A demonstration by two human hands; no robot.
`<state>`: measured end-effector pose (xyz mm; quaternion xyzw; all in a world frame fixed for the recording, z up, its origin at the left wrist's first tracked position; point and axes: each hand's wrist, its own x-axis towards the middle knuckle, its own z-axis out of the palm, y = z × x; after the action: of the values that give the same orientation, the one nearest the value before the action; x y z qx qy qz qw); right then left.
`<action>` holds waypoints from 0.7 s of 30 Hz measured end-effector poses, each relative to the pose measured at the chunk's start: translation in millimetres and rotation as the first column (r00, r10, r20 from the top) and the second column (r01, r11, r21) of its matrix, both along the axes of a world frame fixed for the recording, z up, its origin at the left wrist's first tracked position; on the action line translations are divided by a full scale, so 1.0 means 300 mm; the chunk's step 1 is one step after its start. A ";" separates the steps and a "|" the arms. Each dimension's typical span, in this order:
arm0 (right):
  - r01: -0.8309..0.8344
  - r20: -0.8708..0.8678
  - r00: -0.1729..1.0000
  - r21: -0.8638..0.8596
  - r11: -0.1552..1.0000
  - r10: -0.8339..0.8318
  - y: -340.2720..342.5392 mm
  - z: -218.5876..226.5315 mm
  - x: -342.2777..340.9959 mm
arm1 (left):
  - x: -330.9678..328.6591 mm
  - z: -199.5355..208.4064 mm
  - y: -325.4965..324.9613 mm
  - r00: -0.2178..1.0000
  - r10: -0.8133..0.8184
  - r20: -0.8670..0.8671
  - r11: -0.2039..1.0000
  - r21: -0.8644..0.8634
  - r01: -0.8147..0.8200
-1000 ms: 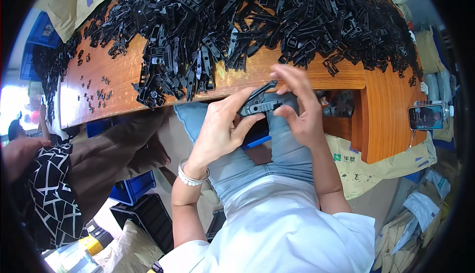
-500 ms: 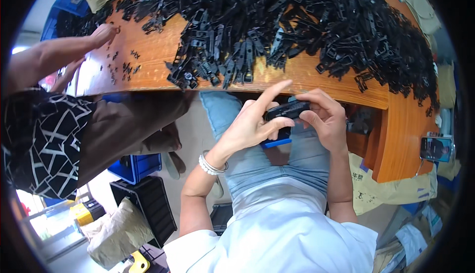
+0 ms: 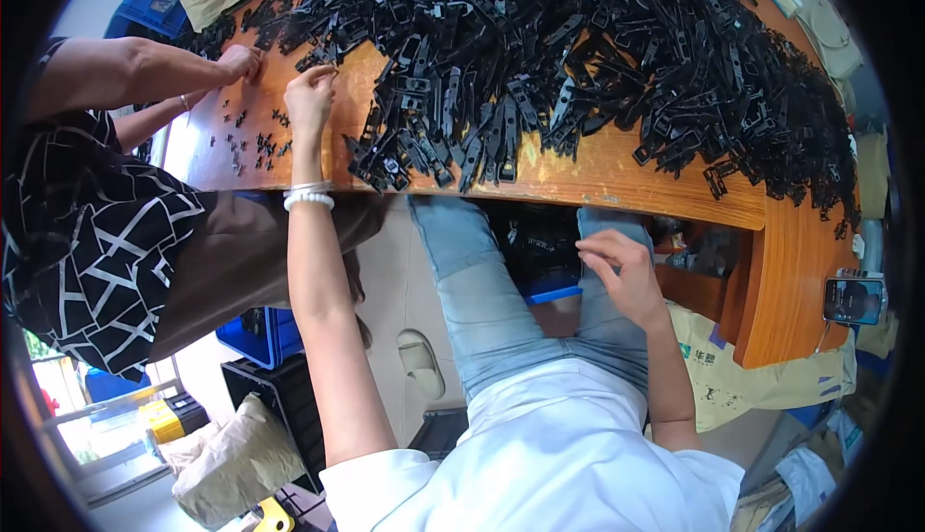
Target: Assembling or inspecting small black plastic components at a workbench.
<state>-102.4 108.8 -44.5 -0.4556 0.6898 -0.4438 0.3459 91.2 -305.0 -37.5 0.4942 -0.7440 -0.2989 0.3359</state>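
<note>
My left hand [image 3: 309, 103] reaches out over the table, its fingers pinched together at the left edge of a large pile of black plastic clip-like parts [image 3: 501, 79]. What lies between the fingertips is too small to make out. Over my lap, my right hand [image 3: 624, 270] is loosely closed, thumb near the curled fingers, and nothing shows in it. Below it, between my legs, a container with a blue rim [image 3: 554, 295] holds dark parts [image 3: 540, 248]. Small dark pieces [image 3: 265, 149] are scattered on the wooden table [image 3: 332, 156], left of my left forearm.
At my left another person's hand [image 3: 239, 63] works at the table, close to mine. A phone on a stand [image 3: 855, 301] is at the right. A yellowish sack [image 3: 761, 378] lies beside the desk; black crates [image 3: 275, 407] and a slipper [image 3: 421, 363] are on the floor at left.
Both hands were together over my lap holding a black part; it no longer shows in them. My left hand has moved up and left to the pile's edge; my right stays over my lap.
</note>
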 end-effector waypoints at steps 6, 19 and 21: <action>0.009 0.027 1.000 0.080 0.997 -0.012 0.029 -0.001 0.008 | -0.120 -0.023 -0.115 0.892 0.196 0.409 0.955 -0.288 -0.078; 0.063 0.053 0.996 0.104 0.993 -0.069 0.052 -0.024 -0.023 | 0.009 0.061 -0.020 0.955 0.052 -0.291 0.945 0.325 0.048; 0.118 0.086 0.989 0.062 0.991 -0.123 0.058 -0.021 -0.040 | 0.000 0.066 0.031 0.912 -0.029 -0.410 0.896 0.394 0.205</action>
<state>-114.5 126.3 -50.9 -0.3826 0.7123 -0.4642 0.3617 91.2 -295.6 -17.8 0.4389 -0.6061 -0.5680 0.3427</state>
